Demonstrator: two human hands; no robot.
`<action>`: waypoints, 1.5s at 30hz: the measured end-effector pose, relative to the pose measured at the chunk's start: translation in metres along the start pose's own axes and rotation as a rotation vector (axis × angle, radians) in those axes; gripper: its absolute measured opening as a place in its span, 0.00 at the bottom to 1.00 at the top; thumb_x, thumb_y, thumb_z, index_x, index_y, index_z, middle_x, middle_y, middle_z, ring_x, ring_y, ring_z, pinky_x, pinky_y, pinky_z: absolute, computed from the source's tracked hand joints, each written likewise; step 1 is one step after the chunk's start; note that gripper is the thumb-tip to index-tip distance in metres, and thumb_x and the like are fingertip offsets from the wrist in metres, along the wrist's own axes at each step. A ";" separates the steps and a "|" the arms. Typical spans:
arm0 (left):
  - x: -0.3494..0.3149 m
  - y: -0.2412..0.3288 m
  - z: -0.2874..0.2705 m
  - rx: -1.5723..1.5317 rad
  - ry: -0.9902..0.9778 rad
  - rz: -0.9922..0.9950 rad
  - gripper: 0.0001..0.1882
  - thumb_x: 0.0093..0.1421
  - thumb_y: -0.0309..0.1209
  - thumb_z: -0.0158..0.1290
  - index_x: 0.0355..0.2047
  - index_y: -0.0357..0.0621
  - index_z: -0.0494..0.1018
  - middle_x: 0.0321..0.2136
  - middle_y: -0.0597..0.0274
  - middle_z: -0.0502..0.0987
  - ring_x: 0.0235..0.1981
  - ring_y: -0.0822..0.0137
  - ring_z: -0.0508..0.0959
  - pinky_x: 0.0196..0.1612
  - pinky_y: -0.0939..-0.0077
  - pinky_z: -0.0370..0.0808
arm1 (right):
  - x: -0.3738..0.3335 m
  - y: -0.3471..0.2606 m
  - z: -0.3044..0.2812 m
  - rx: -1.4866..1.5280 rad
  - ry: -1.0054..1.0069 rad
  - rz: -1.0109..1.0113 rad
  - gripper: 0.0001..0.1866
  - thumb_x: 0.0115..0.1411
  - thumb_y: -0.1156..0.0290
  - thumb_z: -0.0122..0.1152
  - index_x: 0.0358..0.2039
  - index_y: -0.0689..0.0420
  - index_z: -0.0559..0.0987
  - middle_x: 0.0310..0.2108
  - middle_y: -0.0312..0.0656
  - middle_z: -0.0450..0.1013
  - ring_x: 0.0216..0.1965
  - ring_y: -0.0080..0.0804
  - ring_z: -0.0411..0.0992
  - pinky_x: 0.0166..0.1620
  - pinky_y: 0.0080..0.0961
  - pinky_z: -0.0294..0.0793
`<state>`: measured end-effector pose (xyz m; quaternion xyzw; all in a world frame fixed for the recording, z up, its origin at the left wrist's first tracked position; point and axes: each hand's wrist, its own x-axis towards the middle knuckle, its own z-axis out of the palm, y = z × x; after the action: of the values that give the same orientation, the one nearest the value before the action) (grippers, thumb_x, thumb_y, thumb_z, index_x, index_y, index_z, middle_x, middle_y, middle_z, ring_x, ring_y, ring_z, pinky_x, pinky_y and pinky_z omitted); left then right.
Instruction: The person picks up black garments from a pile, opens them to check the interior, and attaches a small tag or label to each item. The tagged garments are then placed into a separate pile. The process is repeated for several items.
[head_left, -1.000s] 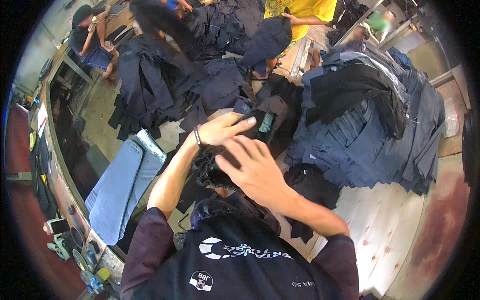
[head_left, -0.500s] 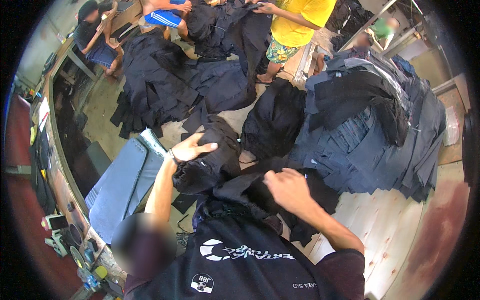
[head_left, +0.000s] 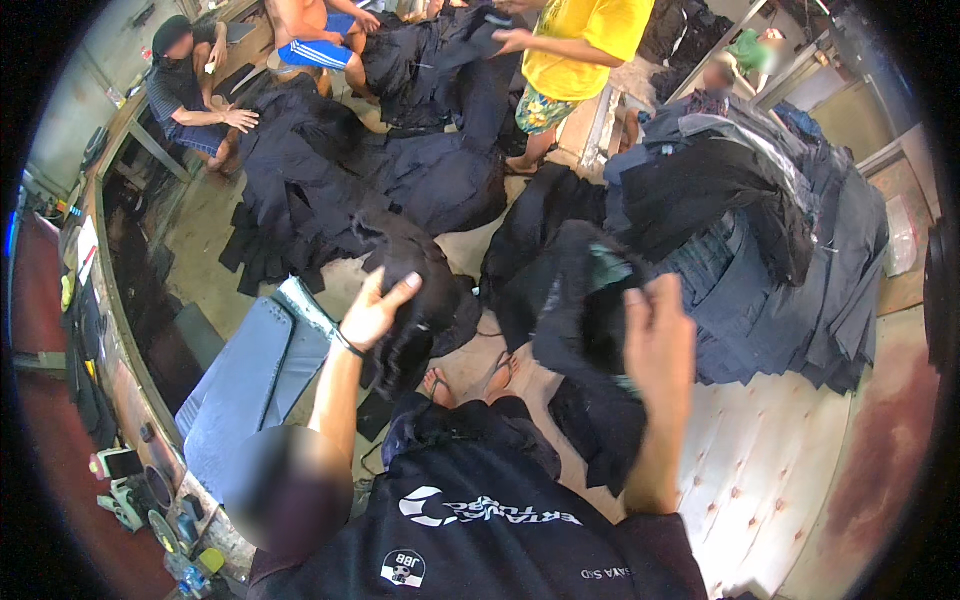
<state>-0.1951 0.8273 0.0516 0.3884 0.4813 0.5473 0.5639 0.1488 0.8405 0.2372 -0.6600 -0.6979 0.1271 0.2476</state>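
Note:
My left hand [head_left: 372, 316] grips a bunched black garment [head_left: 430, 295] with a ruffled edge, its thumb lifted over the cloth. My right hand [head_left: 662, 330], raised to the right, holds up a second black garment [head_left: 565, 315]. A pale green patch shows inside that one, and its lower part hangs over the floor. The garments' exact kind is not plain. Between my hands lie my sandalled feet. Behind the right-hand garment is a dark cloth heap [head_left: 540, 215].
A big pile of dark grey and black cloth [head_left: 760, 300] stands at right. Grey folded sheets [head_left: 235, 375] lean at left beside a cluttered workbench [head_left: 135, 350]. Farther off, several people sit or stand round black cloth piles [head_left: 300, 190], one wearing a yellow shirt [head_left: 585, 45].
My right hand has moved right and up, lifting a black garment away from my lap, so my feet now show. My left hand has shifted slightly.

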 end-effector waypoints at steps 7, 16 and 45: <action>-0.005 -0.010 0.088 0.280 -0.094 -0.106 0.46 0.65 0.46 0.64 0.71 0.25 0.57 0.71 0.39 0.61 0.73 0.52 0.60 0.74 0.64 0.57 | -0.023 -0.023 0.123 0.367 -0.199 -0.148 0.12 0.69 0.73 0.61 0.44 0.60 0.66 0.31 0.62 0.73 0.35 0.66 0.77 0.37 0.43 0.75; 0.009 0.025 0.065 0.157 -0.201 -0.019 0.13 0.62 0.25 0.56 0.47 0.32 0.77 0.40 0.62 0.83 0.42 0.73 0.78 0.51 0.74 0.75 | 0.018 0.038 0.088 0.105 -0.413 -0.099 0.33 0.56 0.74 0.64 0.64 0.55 0.72 0.44 0.56 0.80 0.47 0.51 0.80 0.53 0.39 0.78; 0.039 0.064 0.061 0.207 -0.160 0.089 0.14 0.61 0.25 0.58 0.47 0.32 0.77 0.40 0.61 0.84 0.41 0.71 0.79 0.49 0.72 0.76 | 0.055 0.023 0.122 0.455 -0.433 -0.114 0.22 0.75 0.55 0.55 0.46 0.66 0.80 0.32 0.52 0.80 0.32 0.35 0.76 0.39 0.35 0.73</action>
<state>-0.1545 0.8779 0.1228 0.5078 0.4709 0.4866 0.5326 0.1061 0.9146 0.1324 -0.5050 -0.7239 0.4034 0.2413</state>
